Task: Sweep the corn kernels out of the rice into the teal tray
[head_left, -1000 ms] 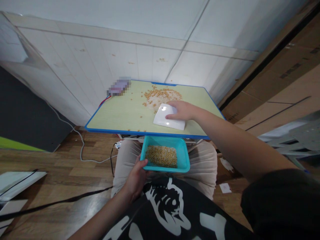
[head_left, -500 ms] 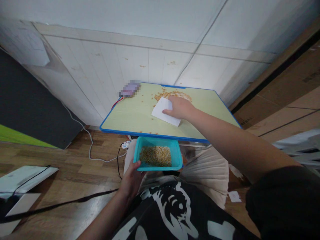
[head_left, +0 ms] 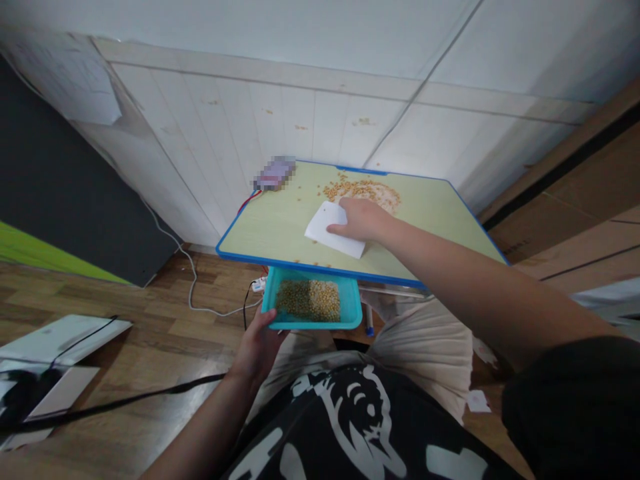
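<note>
My right hand point(head_left: 361, 220) lies on a white flat scraper card point(head_left: 331, 228), fingers closed over its right side, pressing it to the pale green tabletop point(head_left: 270, 227). Just behind the hand lies a heap of yellow corn kernels point(head_left: 365, 191). My left hand point(head_left: 257, 341) grips the near left corner of a teal tray point(head_left: 350, 313) half filled with kernels, held just under the table's blue front edge, above my lap.
A blurred small device point(head_left: 274, 173) with a red wire sits at the table's back left corner. A few stray kernels dot the tabletop. White and black cables point(head_left: 193, 293) run over the wooden floor at left, beside white boards point(head_left: 55, 337). Cardboard panels point(head_left: 585, 200) lean at right.
The right hand and card have stayed near the heap after sliding back from the front edge. The tray sits closer under the table edge. The view has shifted right.
</note>
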### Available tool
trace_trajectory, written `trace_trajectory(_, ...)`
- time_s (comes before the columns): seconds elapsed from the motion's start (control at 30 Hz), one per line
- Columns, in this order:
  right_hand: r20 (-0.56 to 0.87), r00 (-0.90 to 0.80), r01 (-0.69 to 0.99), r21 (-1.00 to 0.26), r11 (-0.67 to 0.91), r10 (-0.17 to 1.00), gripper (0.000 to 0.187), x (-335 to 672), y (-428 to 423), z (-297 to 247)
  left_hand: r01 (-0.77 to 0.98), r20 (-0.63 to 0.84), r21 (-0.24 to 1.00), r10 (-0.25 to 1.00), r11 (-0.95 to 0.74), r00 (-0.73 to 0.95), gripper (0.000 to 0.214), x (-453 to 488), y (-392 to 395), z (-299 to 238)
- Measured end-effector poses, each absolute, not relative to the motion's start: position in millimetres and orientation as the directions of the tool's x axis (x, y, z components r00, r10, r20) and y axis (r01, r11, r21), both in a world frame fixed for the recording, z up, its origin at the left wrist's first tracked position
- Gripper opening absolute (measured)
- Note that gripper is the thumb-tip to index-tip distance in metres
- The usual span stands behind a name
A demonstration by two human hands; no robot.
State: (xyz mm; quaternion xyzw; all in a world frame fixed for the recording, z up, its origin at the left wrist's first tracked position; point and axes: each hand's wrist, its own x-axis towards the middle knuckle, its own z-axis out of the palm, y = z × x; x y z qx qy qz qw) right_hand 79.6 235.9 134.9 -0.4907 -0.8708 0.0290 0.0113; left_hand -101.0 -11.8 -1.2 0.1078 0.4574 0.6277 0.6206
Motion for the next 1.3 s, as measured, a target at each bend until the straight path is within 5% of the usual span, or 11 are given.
trace_trajectory(1.3,-0.15,-0.689,0.725,-0.134,0.676,0.709,0.057,58.3,208.5,142.2,-0.688,-0.565,0.658,0.805,0.307,-0.182,0.054,-115.3,-10.3,22.9)
